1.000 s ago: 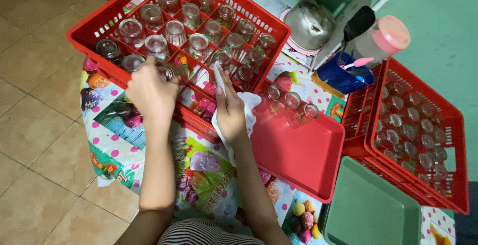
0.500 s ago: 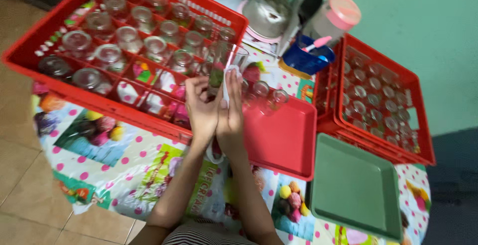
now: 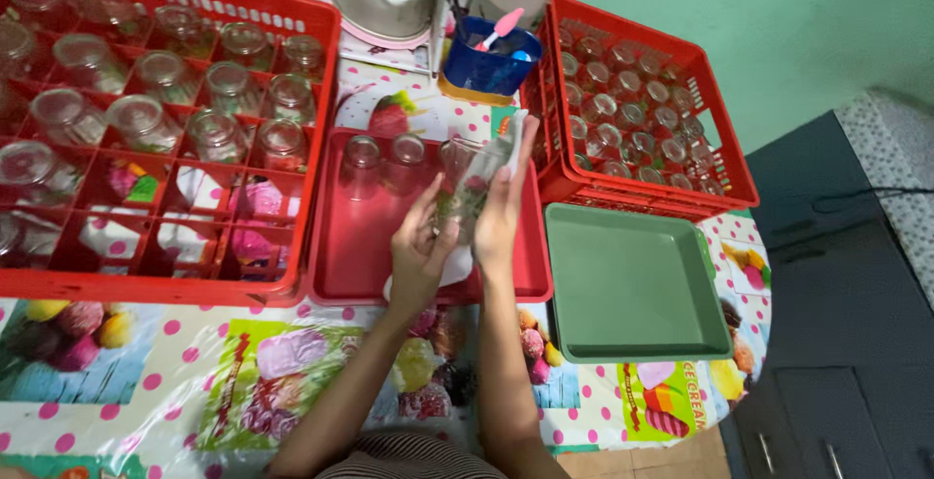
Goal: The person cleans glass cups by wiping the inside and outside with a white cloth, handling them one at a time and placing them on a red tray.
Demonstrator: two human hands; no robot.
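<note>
Above the red tray (image 3: 360, 255), both hands (image 3: 457, 231) clasp a clear glass (image 3: 474, 185), half hiding a white cloth (image 3: 452, 267).

we are seeing no packages, labels, signs or screens anywhere on or around this table.

The drinking glass (image 3: 474, 187) is clear, smooth glass, wrapped partly in soft white cloth (image 3: 457, 265). The red tray (image 3: 365, 246) and green tray (image 3: 632, 284) look like smooth plastic; the tablecloth (image 3: 195, 372) is glossy vinyl.
</note>
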